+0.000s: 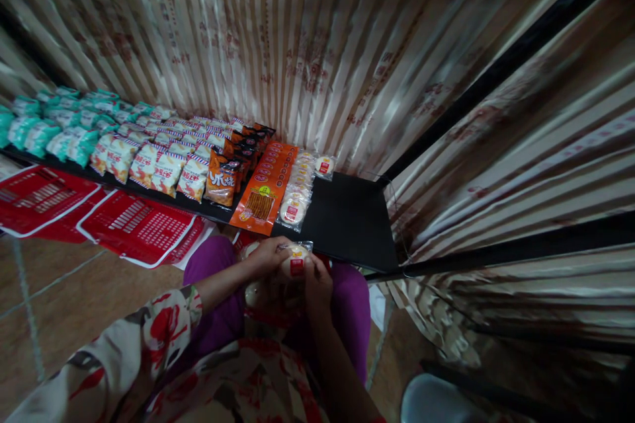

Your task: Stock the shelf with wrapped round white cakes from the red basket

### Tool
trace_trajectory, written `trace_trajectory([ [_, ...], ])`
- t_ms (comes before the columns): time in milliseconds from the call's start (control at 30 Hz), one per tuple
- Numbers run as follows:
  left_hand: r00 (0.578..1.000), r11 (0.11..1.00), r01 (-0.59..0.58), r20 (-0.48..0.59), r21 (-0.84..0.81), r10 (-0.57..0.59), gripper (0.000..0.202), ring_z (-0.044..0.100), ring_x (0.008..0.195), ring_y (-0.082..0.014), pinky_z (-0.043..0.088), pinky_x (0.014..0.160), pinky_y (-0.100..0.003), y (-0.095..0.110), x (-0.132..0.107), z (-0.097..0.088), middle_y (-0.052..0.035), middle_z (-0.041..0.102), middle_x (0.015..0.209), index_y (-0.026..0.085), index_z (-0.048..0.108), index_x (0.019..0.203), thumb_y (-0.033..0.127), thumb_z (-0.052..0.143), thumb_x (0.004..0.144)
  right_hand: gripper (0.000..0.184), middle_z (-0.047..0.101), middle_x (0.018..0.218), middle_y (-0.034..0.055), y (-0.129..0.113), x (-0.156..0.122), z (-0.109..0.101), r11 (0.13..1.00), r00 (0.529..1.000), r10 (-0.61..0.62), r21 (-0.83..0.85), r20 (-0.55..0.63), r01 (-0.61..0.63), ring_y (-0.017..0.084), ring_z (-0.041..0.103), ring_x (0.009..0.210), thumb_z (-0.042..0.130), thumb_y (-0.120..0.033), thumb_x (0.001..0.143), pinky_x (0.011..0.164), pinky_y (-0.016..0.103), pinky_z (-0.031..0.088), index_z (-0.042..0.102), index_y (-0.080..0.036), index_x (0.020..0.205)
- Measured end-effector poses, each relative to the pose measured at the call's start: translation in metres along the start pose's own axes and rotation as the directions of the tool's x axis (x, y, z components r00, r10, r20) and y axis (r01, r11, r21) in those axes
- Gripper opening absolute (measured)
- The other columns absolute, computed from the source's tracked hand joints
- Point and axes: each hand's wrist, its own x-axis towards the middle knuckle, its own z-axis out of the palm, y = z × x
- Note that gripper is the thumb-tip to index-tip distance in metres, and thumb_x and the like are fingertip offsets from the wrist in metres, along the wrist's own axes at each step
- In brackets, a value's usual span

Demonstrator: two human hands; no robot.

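Observation:
Between my two hands, above my lap, is a round white rice cracker packet [296, 267] in clear wrap with a red label. My left hand [269, 256] grips its left side, and my right hand [317, 281] pinches its right edge. Below them, between my knees, sits a bag [258, 294] with more pale round packets, partly hidden by my hands and dim. On the black shelf [352, 218] in front, a row of similar cracker packets [292, 210] lies beside a flat orange snack bag [260, 192]. One single packet [325, 166] lies at the back, right of that row.
Several white snack bags [169, 170], orange-black bags [221, 177] and teal bags [82, 144] stand in rows along the shelf to the left. Red baskets [143, 228] sit under its front edge. A striped curtain [307, 46] and black frame bars [496, 73] enclose the back and right.

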Motion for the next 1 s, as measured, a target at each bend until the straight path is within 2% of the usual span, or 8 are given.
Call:
trace_trajectory([
  [100, 0.997, 0.997, 0.038, -0.060, -0.062, -0.041, 0.028, 0.057, 0.073, -0.0146, 0.045, 0.066, -0.023, 0.000, 0.005, 0.007, -0.0013, 0.064, 0.081, 0.015, 0.061, 0.096, 0.028, 0.052, 0.074, 0.041, 0.068, 0.091, 0.0065, -0.002, 0.004, -0.002, 0.997, 0.999, -0.006, 0.072, -0.034, 0.008, 0.019, 0.061, 0.075, 0.057, -0.047, 0.070, 0.067, 0.030, 0.050, 0.064, -0.016, 0.097],
  [233, 0.987, 0.985, 0.111, -0.102, -0.135, -0.125, 0.020, 0.055, 0.066, -0.0113, 0.044, 0.062, -0.021, 0.007, 0.009, 0.015, 0.0008, 0.060, 0.074, 0.014, 0.059, 0.090, 0.024, 0.051, 0.075, 0.044, 0.068, 0.083, 0.0059, -0.001, 0.014, -0.006, 0.987, 0.996, 0.009, 0.158, -0.094, 0.006, 0.018, 0.060, 0.070, 0.062, -0.049, 0.066, 0.064, 0.031, 0.050, 0.064, -0.015, 0.093],
  [333, 0.981, 0.984, 0.134, -0.123, -0.121, -0.149, 0.019, 0.055, 0.067, -0.0109, 0.044, 0.064, -0.020, 0.015, 0.012, 0.019, -0.0001, 0.061, 0.075, 0.012, 0.059, 0.091, 0.018, 0.050, 0.074, 0.044, 0.068, 0.083, 0.0052, 0.000, 0.024, -0.010, 0.981, 0.989, 0.018, 0.195, -0.145, 0.011, 0.018, 0.061, 0.071, 0.065, -0.048, 0.063, 0.066, 0.031, 0.050, 0.064, -0.015, 0.092],
  [433, 0.987, 0.993, 0.111, -0.115, -0.047, -0.116, 0.020, 0.057, 0.069, -0.0114, 0.044, 0.065, -0.020, 0.023, 0.016, 0.022, -0.0012, 0.063, 0.075, 0.012, 0.061, 0.088, 0.012, 0.046, 0.074, 0.045, 0.069, 0.085, 0.0063, -0.002, 0.033, -0.015, 0.981, 0.986, 0.015, 0.192, -0.166, 0.018, 0.019, 0.062, 0.073, 0.066, -0.049, 0.062, 0.069, 0.032, 0.051, 0.064, -0.015, 0.091],
  [667, 0.981, 0.970, 0.124, -0.170, 0.209, -0.089, 0.024, 0.059, 0.080, -0.0145, 0.045, 0.076, -0.023, 0.047, 0.036, 0.028, -0.0040, 0.067, 0.087, 0.014, 0.064, 0.091, 0.014, 0.043, 0.080, 0.041, 0.070, 0.088, 0.0056, -0.014, 0.058, -0.034, 0.998, 0.997, -0.010, 0.058, -0.078, 0.014, 0.021, 0.064, 0.076, 0.062, -0.050, 0.066, 0.070, 0.032, 0.052, 0.065, -0.019, 0.094],
  [833, 0.987, 0.953, 0.111, -0.144, 0.280, -0.073, 0.024, 0.059, 0.085, -0.0147, 0.044, 0.077, -0.023, 0.059, 0.054, 0.033, -0.0044, 0.067, 0.090, 0.015, 0.064, 0.092, 0.014, 0.044, 0.080, 0.052, 0.070, 0.090, 0.0089, -0.024, 0.077, -0.048, 0.997, 0.998, -0.058, -0.054, -0.023, 0.056, 0.021, 0.063, 0.076, 0.059, -0.052, 0.069, 0.067, 0.031, 0.051, 0.066, -0.013, 0.101],
  [1000, 0.986, 0.953, 0.103, -0.152, 0.286, -0.062, 0.025, 0.059, 0.084, -0.0146, 0.045, 0.077, -0.023, 0.064, 0.076, 0.041, -0.0065, 0.066, 0.093, 0.013, 0.063, 0.095, 0.011, 0.047, 0.076, 0.051, 0.071, 0.089, 0.0087, -0.027, 0.101, -0.057, 0.977, 0.985, -0.141, -0.171, -0.098, 0.123, 0.020, 0.062, 0.075, 0.059, -0.053, 0.067, 0.066, 0.029, 0.049, 0.069, -0.013, 0.099],
])
